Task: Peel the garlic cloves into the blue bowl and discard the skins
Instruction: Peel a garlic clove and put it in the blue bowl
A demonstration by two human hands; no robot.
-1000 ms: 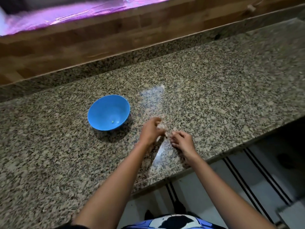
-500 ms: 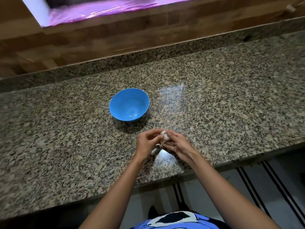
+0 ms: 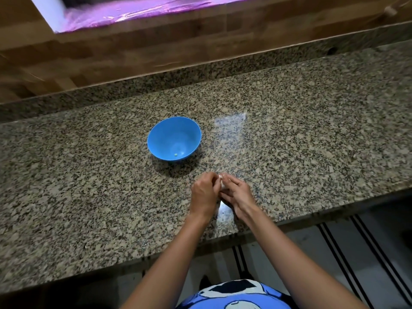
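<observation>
A blue bowl stands on the speckled granite counter, with one tiny pale speck inside it. Just in front of the bowl and slightly to its right, my left hand and my right hand meet over the counter. Both pinch a small white garlic clove between their fingertips. Most of the clove is hidden by my fingers, so I cannot tell how much skin is on it.
A raised granite ledge and a wooden wall run along the back of the counter. The counter's front edge lies just behind my wrists, with striped floor tiles below it.
My hands have come together on the clove and lifted it slightly off the counter. The camera view has shifted, so the bowl sits more centrally.
</observation>
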